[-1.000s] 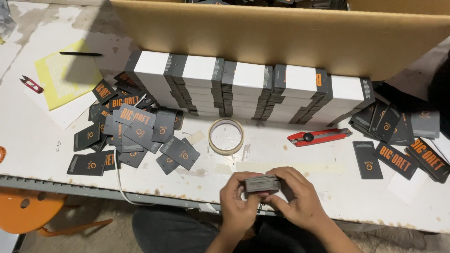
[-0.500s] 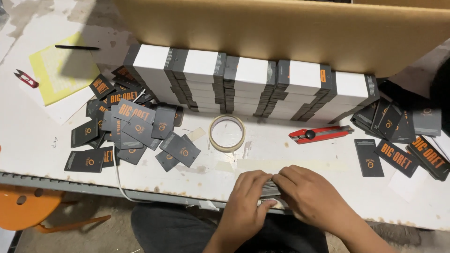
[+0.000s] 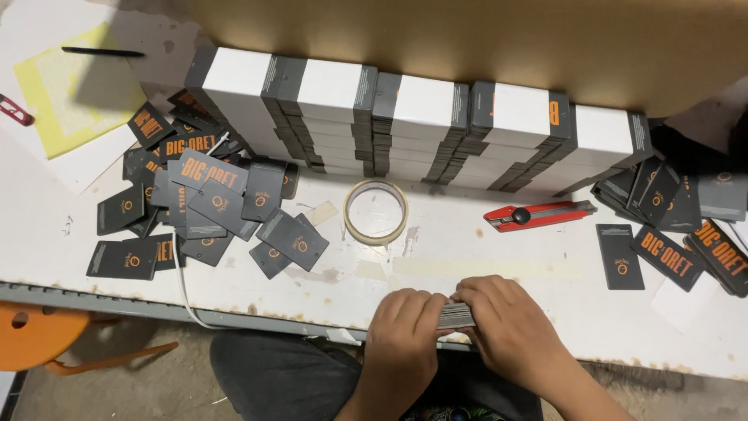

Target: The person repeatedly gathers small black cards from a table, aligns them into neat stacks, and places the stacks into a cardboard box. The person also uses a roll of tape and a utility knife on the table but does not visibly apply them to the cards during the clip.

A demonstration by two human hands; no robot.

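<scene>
My left hand (image 3: 403, 327) and my right hand (image 3: 506, 323) both grip a thin stack of dark cards (image 3: 456, 316) at the near edge of the white table (image 3: 467, 261). The stack lies flat between my fingers, with only its grey edge showing. A roll of tape (image 3: 377, 210) lies just beyond my hands. A red utility knife (image 3: 538, 214) lies to the right of the roll.
Loose dark tags with orange print (image 3: 210, 199) are heaped at the left, and more tags (image 3: 674, 222) lie at the right. Rows of white and dark boxes (image 3: 413, 129) stand behind, against a cardboard wall (image 3: 467, 39). An orange stool (image 3: 39, 335) is below left.
My hands have closed over the stack and lowered it flat at the table's edge; a second ago they held it up with its side showing.
</scene>
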